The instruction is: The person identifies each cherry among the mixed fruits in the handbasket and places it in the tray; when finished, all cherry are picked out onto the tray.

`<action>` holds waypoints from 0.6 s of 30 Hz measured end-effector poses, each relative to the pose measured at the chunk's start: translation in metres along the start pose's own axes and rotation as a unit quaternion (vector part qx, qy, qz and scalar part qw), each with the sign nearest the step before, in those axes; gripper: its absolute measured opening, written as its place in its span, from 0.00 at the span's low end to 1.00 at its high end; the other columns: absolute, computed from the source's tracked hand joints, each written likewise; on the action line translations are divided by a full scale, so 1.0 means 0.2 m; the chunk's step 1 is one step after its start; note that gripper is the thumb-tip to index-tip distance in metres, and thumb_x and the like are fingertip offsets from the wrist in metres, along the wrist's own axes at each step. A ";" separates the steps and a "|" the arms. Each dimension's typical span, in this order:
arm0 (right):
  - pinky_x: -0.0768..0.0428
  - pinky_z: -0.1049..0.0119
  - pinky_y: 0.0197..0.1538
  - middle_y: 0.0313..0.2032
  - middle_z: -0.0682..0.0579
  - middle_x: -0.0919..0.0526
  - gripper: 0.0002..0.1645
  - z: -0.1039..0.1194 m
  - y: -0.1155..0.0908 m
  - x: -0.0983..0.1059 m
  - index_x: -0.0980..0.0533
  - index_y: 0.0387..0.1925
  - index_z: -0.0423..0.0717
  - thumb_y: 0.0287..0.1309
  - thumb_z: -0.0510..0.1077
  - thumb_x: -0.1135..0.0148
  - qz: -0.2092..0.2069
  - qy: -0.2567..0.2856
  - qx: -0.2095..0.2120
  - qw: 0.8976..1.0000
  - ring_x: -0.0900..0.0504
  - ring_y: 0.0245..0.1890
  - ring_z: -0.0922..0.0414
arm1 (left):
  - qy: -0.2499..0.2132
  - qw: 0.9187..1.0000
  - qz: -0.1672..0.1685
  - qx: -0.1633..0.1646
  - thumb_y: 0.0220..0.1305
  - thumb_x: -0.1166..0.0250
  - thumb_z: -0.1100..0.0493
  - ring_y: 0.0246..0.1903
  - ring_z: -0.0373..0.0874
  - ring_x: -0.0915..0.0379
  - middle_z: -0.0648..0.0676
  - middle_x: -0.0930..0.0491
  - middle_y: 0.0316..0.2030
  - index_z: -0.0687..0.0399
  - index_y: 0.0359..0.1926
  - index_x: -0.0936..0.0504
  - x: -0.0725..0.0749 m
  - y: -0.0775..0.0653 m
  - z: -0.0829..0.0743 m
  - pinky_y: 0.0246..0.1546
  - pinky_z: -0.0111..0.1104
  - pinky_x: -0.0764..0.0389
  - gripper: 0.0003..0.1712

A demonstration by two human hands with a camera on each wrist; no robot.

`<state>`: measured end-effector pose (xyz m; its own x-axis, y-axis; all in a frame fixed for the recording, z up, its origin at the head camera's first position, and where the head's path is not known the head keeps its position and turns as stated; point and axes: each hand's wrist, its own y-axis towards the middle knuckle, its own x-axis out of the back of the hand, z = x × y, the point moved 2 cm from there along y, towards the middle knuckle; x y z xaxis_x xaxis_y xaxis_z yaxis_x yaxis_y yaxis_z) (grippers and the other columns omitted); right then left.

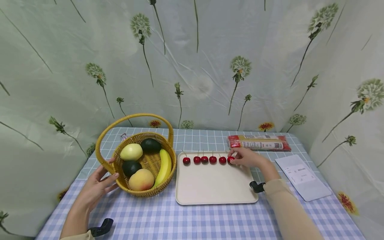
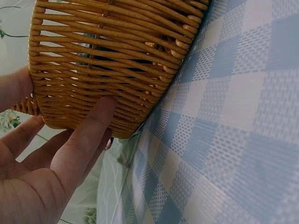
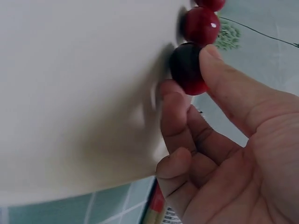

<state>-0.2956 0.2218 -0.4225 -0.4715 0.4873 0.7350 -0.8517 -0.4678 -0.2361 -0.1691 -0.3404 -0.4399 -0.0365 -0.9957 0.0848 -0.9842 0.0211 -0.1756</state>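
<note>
At the left stands a yellow wicker basket (image 1: 136, 192) with a tall handle. Thumb and fingers of my left hand (image 1: 97, 185) hold its left side at the rim; in the left wrist view fingers (image 2: 88, 130) lie against the weave. Inside are a banana (image 1: 163, 167), a peach (image 1: 141, 180), two dark green avocados (image 1: 151, 145) and a pale yellow-green round fruit (image 1: 131, 152). My right hand (image 1: 246, 157) pinches a red cherry (image 3: 189, 70) between thumb and fingers, at the right end of a row of cherries (image 1: 204, 160) along the back of a cream tray (image 1: 216, 186).
Behind the tray's right end lie red-and-yellow packets (image 1: 258, 142). A flat white package with a label (image 1: 303, 176) lies at the right. A checked cloth (image 1: 186, 221) covers the table, and a dandelion-print curtain (image 1: 204, 66) hangs close behind it.
</note>
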 end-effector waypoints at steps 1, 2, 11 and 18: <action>0.23 0.66 0.37 0.34 0.49 0.18 0.13 0.00 0.00 -0.01 0.19 0.55 0.46 0.74 0.43 0.32 0.000 -0.001 -0.001 1.000 0.22 0.33 0.54 | 0.000 1.000 0.000 0.001 0.79 0.36 0.62 0.54 0.22 0.24 0.66 0.61 0.83 0.47 0.87 0.53 0.00 0.00 0.00 0.53 0.31 0.12 0.47; 0.23 0.66 0.36 0.34 0.49 0.19 0.13 -0.01 0.00 -0.01 0.19 0.55 0.46 0.73 0.43 0.31 -0.002 0.001 -0.004 1.000 0.22 0.33 0.54 | 0.000 1.000 0.000 0.001 0.79 0.36 0.62 0.54 0.22 0.24 0.66 0.61 0.83 0.47 0.87 0.53 0.00 0.00 0.00 0.53 0.31 0.12 0.47; 0.24 0.66 0.34 0.34 0.49 0.21 0.16 -0.02 0.00 -0.02 0.20 0.58 0.43 0.73 0.43 0.32 -0.019 0.008 -0.007 1.000 0.23 0.31 0.55 | 0.007 1.000 0.002 -0.016 0.80 0.37 0.62 0.54 0.21 0.25 0.69 0.61 0.83 0.48 0.87 0.53 0.00 0.00 0.00 0.53 0.28 0.12 0.46; 0.24 0.65 0.36 0.34 0.49 0.21 0.23 -0.03 0.00 -0.03 0.22 0.64 0.42 0.73 0.45 0.31 -0.026 0.005 0.001 1.000 0.25 0.33 0.56 | 0.089 0.996 -0.019 -0.025 0.82 0.38 0.52 0.57 0.25 0.24 0.75 0.54 0.82 0.54 0.87 0.54 -0.02 -0.03 -0.04 0.52 0.29 0.11 0.47</action>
<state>-0.2933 0.2231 -0.4301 -0.4284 0.5190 0.7396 -0.8747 -0.4434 -0.1955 -0.1645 -0.3353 -0.4319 -0.0245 -0.9644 0.2633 -0.9928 -0.0075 -0.1198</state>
